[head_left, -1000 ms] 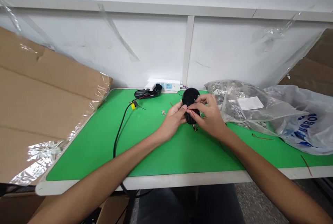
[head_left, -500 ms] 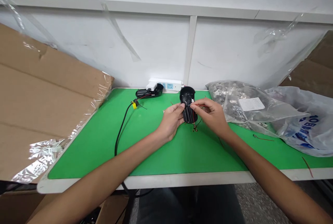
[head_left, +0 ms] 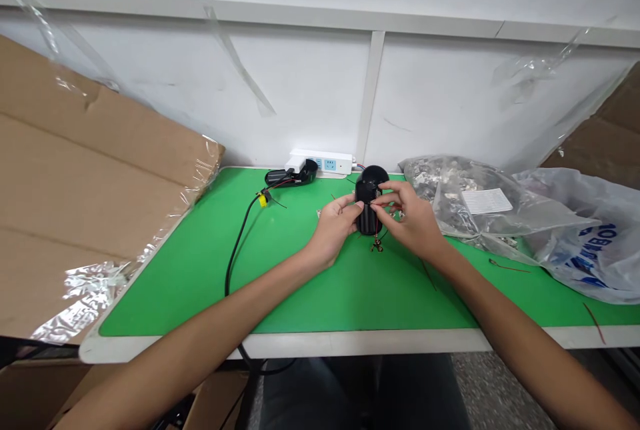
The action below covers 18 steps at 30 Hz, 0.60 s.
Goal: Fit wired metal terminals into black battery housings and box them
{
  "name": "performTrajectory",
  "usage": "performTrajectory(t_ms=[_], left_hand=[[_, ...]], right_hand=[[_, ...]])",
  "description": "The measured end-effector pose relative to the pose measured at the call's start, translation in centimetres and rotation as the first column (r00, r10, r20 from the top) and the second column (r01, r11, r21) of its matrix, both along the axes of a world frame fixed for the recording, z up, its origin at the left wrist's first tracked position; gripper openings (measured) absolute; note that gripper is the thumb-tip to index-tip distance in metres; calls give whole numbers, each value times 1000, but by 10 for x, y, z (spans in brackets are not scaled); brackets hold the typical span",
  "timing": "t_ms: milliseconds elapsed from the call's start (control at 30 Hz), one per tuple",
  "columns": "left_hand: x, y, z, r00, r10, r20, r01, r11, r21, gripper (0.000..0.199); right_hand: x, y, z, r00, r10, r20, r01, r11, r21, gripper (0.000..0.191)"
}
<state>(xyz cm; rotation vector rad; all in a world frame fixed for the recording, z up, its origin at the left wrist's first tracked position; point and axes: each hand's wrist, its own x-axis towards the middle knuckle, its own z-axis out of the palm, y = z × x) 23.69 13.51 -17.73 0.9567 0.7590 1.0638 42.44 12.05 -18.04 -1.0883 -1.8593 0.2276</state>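
Note:
A black plastic housing (head_left: 369, 219) is held upright over the green mat, its rounded end away from me. My left hand (head_left: 336, 225) grips its left side, thumb on the front. At its right side my right hand (head_left: 411, 218) is closed, thumb and forefinger pinched at a thin red wire on the housing's middle. Small brass-coloured metal parts (head_left: 377, 245) hang on wires below the housing. Whatever else lies between the right fingertips is too small to tell.
Behind stand a white power strip (head_left: 327, 164) and another black housing (head_left: 291, 175) with a black cable (head_left: 232, 250). Clear bags of metal parts (head_left: 463, 197) lie right, a cardboard sheet (head_left: 100, 183) left. Loose wires (head_left: 510, 267) lie on the green mat (head_left: 320, 303).
The housing and both hands have shifted slightly right in view, and the housing's tilt has changed a little. The right fingers are bunched closer to its front.

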Motion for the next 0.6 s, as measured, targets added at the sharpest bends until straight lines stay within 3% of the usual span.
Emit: performTrajectory(t_ms=[300, 600], left_hand=[[2, 6, -8, 999, -24, -35, 27, 995, 99, 52], [2, 5, -8, 998, -26, -60, 30, 996, 81, 49]], right_hand=[[7, 1, 1, 940, -49, 336, -13, 984, 178, 33], [9, 2, 0, 941, -31, 337, -38, 980, 196, 34]])
